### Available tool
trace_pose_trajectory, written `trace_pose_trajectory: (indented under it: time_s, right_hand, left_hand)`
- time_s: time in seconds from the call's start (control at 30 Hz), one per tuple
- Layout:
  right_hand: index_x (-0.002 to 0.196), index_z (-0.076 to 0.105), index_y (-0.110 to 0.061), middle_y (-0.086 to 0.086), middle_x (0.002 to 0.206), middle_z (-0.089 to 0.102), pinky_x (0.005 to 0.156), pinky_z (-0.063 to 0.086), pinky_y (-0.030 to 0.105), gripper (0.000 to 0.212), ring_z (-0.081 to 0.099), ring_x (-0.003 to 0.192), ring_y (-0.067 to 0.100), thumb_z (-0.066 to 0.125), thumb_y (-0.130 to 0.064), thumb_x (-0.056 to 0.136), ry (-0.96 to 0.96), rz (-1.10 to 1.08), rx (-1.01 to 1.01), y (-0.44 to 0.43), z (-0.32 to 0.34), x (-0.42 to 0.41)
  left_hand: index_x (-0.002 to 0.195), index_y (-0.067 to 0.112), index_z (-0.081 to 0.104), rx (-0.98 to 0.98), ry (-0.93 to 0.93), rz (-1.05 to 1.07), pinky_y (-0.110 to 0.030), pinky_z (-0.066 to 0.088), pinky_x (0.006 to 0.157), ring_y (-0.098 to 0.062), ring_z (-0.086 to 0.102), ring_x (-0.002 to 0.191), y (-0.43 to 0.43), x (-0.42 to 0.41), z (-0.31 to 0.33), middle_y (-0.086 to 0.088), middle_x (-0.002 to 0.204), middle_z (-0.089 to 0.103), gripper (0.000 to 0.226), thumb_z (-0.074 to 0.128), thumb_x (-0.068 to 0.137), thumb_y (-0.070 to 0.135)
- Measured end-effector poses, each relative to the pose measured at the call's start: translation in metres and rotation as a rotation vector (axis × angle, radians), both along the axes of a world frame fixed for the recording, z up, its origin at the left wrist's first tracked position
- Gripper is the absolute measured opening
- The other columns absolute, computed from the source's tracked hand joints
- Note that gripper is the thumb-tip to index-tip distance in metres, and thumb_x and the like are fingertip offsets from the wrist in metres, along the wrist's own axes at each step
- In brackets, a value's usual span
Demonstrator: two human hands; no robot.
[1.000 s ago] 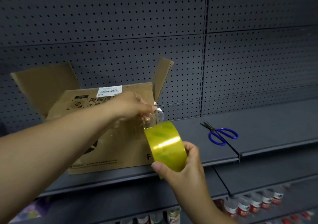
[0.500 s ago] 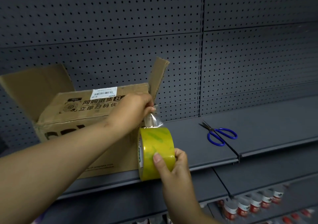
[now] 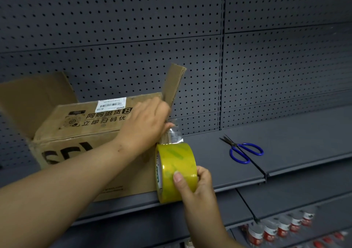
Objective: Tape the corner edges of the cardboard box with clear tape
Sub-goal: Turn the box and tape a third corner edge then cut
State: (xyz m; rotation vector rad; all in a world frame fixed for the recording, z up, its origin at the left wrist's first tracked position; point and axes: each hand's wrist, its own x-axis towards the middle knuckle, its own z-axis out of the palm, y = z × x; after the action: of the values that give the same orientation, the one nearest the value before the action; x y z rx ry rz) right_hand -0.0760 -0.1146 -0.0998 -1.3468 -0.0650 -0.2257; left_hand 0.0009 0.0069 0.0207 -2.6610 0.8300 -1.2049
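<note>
Rising behind everything, a grey pegboard (image 3: 266, 57) backs a grey shelf (image 3: 297, 133). The box (image 3: 76, 142) stands on the shelf's left part, its front face just back from the shelf's front edge and its flaps (image 3: 174, 83) upright. Bare shelf runs to the right of the box as far as the scissors (image 3: 242, 150), which lie well apart from it near a seam.

The left hand (image 3: 146, 125) sits at the box's upper right corner edge and pinches the end of a clear strip (image 3: 174, 133) there; its fingertips are hidden. The right hand (image 3: 196, 188) grips the yellow tape (image 3: 175, 163) with its thumb across the roll's face, just beside the box's vertical right edge, over the shelf's lip. The strip runs taut from roll to corner. Blurred bottles (image 3: 276, 228) stand on a lower shelf.
</note>
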Motion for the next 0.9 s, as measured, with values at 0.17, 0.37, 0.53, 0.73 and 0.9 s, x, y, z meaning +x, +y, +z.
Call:
trace_pose_trajectory:
  time_s: [0.17, 0.37, 0.53, 0.73, 0.9]
  right_hand:
    - [0.091, 0.05, -0.022, 0.0, 0.083, 0.067, 0.066, 0.053, 0.026, 0.031, 0.062, 0.069, 0.005, 0.069, -0.037, 0.071, 0.006, 0.014, -0.008, -0.002, 0.0, 0.003]
    - [0.092, 0.051, -0.024, -0.002, 0.086, 0.068, 0.064, 0.052, 0.022, 0.055, 0.064, 0.073, 0.006, 0.063, -0.057, 0.049, -0.008, 0.028, 0.024, -0.007, 0.001, 0.007]
    - [0.092, 0.052, -0.024, -0.002, 0.087, 0.068, 0.065, 0.051, 0.022, 0.058, 0.064, 0.077, 0.01, 0.062, -0.06, 0.048, -0.008, 0.022, 0.003, -0.012, -0.003, 0.012]
    - [0.094, 0.056, -0.027, -0.009, 0.084, 0.07, 0.067, 0.05, 0.021, 0.04, 0.065, 0.077, 0.003, 0.065, -0.055, 0.067, 0.0, 0.119, -0.033, -0.018, -0.004, 0.019]
    - [0.096, 0.057, -0.026, -0.007, 0.086, 0.07, 0.077, 0.052, 0.03, 0.048, 0.064, 0.082, 0.007, 0.065, -0.057, 0.059, 0.013, 0.178, -0.039, -0.017, -0.003, 0.026]
  left_hand:
    - [0.077, 0.017, 0.069, 0.384, -0.116, -0.03, -0.025, 0.021, 0.064, -0.019, 0.038, 0.087, 0.005, -0.003, 0.001, -0.003, 0.086, 0.063, 0.035, 0.083, 0.045, 0.011]
    - [0.089, 0.023, 0.075, 0.569, -0.087, -0.148, -0.027, 0.03, 0.083, -0.016, 0.066, 0.101, 0.017, 0.009, 0.013, 0.008, 0.102, 0.072, 0.034, 0.043, 0.078, 0.017]
    - [0.108, 0.027, 0.069, 0.739, -0.069, -0.143, -0.031, 0.029, 0.099, -0.015, 0.054, 0.119, 0.033, 0.017, 0.024, 0.012, 0.119, 0.065, 0.041, 0.036, 0.086, 0.019]
    - [0.108, 0.025, 0.069, 0.814, -0.138, -0.149, -0.035, 0.019, 0.107, -0.017, 0.054, 0.121, 0.036, 0.021, 0.024, 0.011, 0.109, 0.069, 0.043, 0.034, 0.086, 0.016]
    - [0.108, 0.018, 0.07, 0.839, -0.198, -0.187, -0.035, 0.021, 0.111, -0.02, 0.054, 0.12, 0.04, 0.028, 0.02, 0.003, 0.11, 0.07, 0.043, 0.033, 0.086, 0.013]
